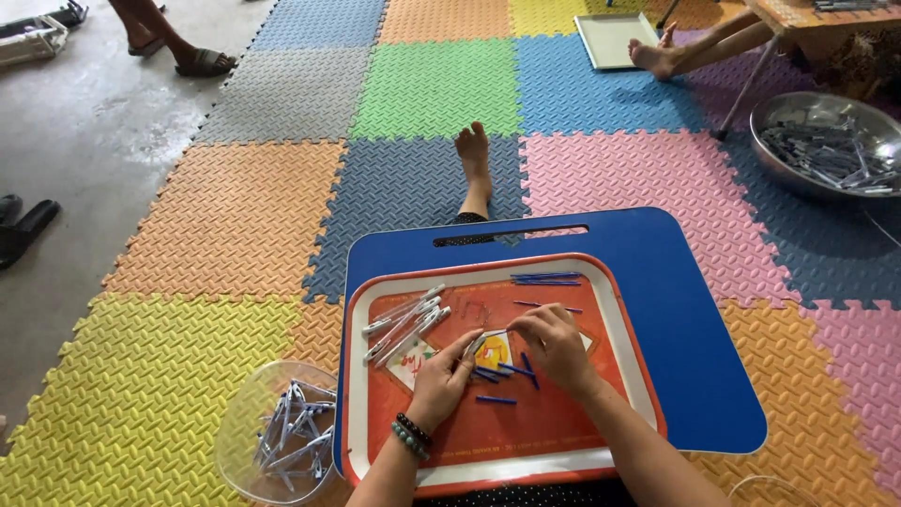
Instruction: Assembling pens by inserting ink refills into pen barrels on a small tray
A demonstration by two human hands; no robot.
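On the orange tray (563,441), the left hand (441,380) pinches a white pen barrel (472,345) in its fingers, while the right hand (554,343) fingers grasp blue refills (514,370) just beside it.

Both forearms come up from the bottom edge of the frame and meet just below its centre. The left hand (443,377) lies palm down, fingers stretched toward the right, beaded bands around its wrist. The right hand (554,343) is arched, knuckles up, fingertips curled down and pinched together close beside the left fingertips.
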